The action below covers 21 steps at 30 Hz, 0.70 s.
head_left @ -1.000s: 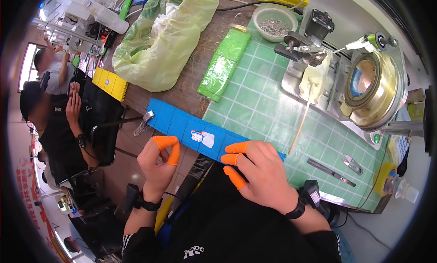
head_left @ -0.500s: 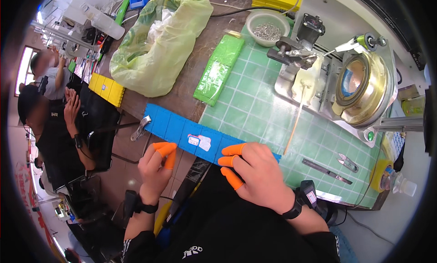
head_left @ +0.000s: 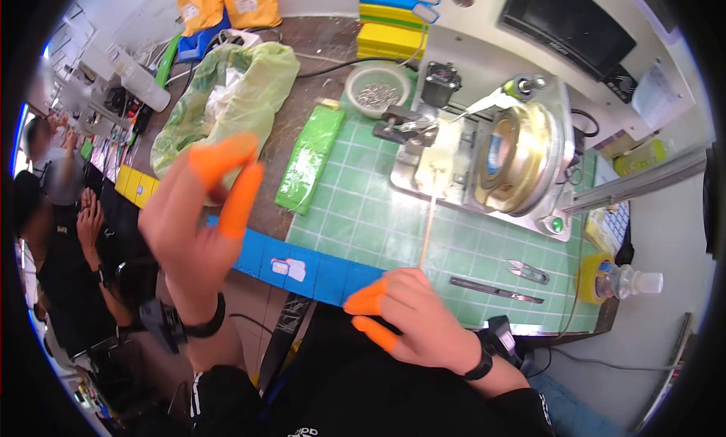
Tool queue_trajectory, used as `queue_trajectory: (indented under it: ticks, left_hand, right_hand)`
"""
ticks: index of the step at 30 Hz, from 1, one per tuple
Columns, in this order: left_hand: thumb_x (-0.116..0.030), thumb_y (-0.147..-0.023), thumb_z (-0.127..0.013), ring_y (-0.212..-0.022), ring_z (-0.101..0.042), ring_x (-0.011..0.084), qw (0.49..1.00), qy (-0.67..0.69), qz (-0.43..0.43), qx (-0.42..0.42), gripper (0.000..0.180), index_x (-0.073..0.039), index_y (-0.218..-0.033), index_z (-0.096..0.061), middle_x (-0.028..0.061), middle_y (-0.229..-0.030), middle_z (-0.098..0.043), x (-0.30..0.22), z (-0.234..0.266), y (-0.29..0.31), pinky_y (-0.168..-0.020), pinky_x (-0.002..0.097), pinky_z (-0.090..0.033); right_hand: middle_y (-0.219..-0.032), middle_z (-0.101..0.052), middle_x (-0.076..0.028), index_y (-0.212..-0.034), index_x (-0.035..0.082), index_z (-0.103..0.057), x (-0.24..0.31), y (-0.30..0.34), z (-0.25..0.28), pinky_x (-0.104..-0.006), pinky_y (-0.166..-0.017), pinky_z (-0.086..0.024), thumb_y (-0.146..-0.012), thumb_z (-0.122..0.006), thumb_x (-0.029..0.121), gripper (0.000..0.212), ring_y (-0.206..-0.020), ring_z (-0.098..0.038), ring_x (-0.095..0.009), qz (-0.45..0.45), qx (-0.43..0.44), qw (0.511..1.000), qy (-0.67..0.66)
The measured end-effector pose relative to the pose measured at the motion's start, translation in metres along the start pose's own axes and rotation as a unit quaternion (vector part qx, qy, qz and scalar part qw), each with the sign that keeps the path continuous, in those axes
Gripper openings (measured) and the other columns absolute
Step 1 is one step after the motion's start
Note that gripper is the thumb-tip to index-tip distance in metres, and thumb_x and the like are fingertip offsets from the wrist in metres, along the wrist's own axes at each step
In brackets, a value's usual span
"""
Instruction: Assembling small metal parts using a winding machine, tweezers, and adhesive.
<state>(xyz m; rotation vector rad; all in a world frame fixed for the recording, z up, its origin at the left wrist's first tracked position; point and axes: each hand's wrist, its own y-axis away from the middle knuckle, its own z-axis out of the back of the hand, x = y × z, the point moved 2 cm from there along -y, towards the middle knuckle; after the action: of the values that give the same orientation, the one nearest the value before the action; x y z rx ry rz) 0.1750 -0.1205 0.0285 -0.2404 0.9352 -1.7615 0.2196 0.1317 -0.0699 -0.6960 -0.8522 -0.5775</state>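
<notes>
My left hand (head_left: 198, 225), blurred, is raised over the left end of a blue segmented strip (head_left: 329, 282). Orange finger covers are on its thumb and forefinger, whose tips come together in a pinch; whether something small is between them I cannot make out. Behind it lies a pale yellow-green plastic bag (head_left: 261, 85) with white crumpled stuff inside. My right hand (head_left: 423, 323) rests at the strip's right end, fingers bent on its near edge, the orange-covered thumb apart from them. The strip lies along the bench's front edge, with a white and pink label on it.
A green wrapped pack (head_left: 311, 158) lies on the green gridded mat (head_left: 363, 187). Behind stands a bowl of small metal parts (head_left: 376, 93). At the right are a machine with a round reel (head_left: 514, 161), tweezers (head_left: 495, 289), thread snips (head_left: 528, 272) and a clear bottle (head_left: 631, 280).
My left hand has risen up and away from the strip's near edge, still pinched. My right hand stays by the strip's right end. The whole view has shifted, showing more of the machine.
</notes>
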Motion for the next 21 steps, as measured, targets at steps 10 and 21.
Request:
queue_trajectory:
  ticks: [10, 21]
  left_hand:
    - [-0.012, -0.088, -0.075, -0.093, -0.075, 0.0372, 0.943, -0.097, -0.004, 0.318, 0.020, -0.008, -0.107, -0.076, 0.0160, -0.101, -0.078, 0.039, -0.186, -0.095, -0.082, 0.0478, -0.059]
    - [-0.011, -0.085, -0.074, -0.093, -0.073, 0.0395, 0.942, -0.080, 0.012, 0.326, 0.012, -0.007, -0.096, -0.073, 0.0174, -0.095, -0.076, 0.056, -0.214, -0.091, -0.083, 0.0501, -0.059]
  right_hand:
    - [-0.087, -0.074, -0.011, -0.095, 0.005, -0.078, 0.003, 0.108, 0.060, -0.0371, -0.066, -0.052, -0.099, -0.073, 0.014, 0.011, -0.073, -0.068, -0.030, -0.174, -0.179, 0.965, 0.075]
    - [-0.079, -0.066, -0.010, -0.095, 0.005, -0.078, -0.015, 0.093, 0.027, -0.0387, -0.061, -0.049, -0.093, -0.078, 0.009, 0.005, -0.069, -0.063, -0.032, -0.098, -0.105, 0.990, 0.007]
